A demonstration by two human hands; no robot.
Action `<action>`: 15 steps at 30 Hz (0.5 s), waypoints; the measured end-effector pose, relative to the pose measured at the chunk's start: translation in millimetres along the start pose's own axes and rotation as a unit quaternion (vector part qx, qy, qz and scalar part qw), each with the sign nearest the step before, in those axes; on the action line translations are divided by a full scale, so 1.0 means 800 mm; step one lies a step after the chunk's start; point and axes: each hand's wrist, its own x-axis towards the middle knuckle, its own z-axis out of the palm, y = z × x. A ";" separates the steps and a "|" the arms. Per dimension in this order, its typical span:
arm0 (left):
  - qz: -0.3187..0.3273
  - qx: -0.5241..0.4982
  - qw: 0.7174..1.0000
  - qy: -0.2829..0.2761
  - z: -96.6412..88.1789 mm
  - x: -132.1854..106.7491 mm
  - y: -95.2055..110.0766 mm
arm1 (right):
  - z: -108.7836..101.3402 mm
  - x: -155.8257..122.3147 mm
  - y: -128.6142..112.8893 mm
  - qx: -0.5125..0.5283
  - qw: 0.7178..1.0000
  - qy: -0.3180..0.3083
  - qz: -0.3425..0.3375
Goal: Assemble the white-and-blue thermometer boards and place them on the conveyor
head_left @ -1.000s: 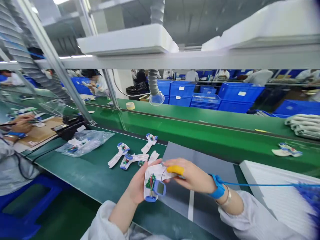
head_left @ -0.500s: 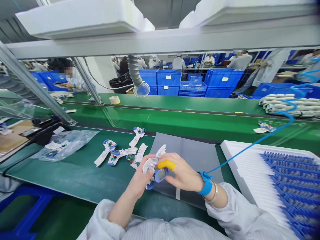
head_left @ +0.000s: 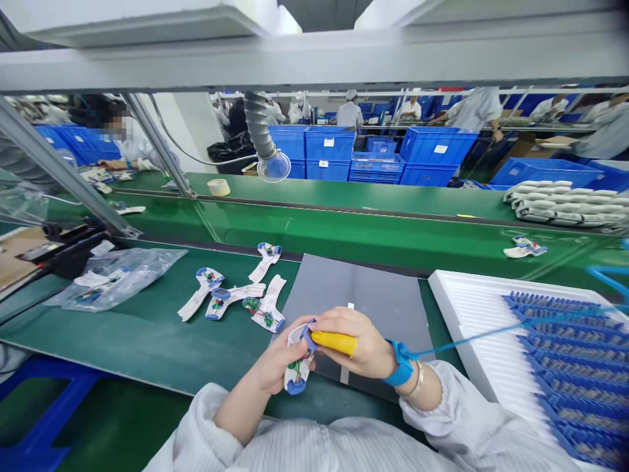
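Just in front of my body, my left hand (head_left: 278, 360) grips a white plastic device housing (head_left: 293, 377) that shows green circuit board, wires and a blue end. My right hand (head_left: 361, 341) is closed at the housing's upper end, with a yellow cover on one finger. That finger presses on a blue display piece (head_left: 308, 333), which lies against the housing and is partly hidden by the fingers. Left of my hands, several similar white housings (head_left: 268, 303) with boards and blue parts lie on the green bench (head_left: 147, 347).
A grey mat (head_left: 388, 308) lies under my hands. On the right, a white foam tray (head_left: 462, 328) holds rows of blue parts (head_left: 580, 367). A plastic bag (head_left: 162, 262) with parts rests at left. A blue cord (head_left: 472, 339) runs from my right wristband. Behind is a green conveyor (head_left: 344, 226).
The housing has turned in my hands, so its circuit-board side now faces up. The blue display piece has gone from beside the housing to against its upper end. The view has shifted slightly.
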 end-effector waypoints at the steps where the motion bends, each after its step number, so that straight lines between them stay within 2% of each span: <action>1: -0.004 -0.002 1.000 0.004 0.001 0.000 0.000 | 0.001 -0.002 0.000 0.005 1.000 0.006 0.010; 7: -0.018 0.009 0.999 0.028 0.001 -0.001 -0.002 | -0.010 0.001 0.004 0.005 1.000 -0.003 0.001; 11: -0.026 0.050 0.997 0.052 0.006 -0.003 0.001 | -0.024 0.017 0.009 -0.096 0.995 -0.035 -0.006; 13: -0.032 0.059 0.996 0.059 0.008 -0.003 0.003 | -0.027 0.023 0.011 -0.141 0.986 -0.081 -0.037; 15: -0.027 0.048 0.997 0.057 0.010 -0.004 0.004 | -0.026 0.026 0.012 -0.162 0.980 -0.091 -0.070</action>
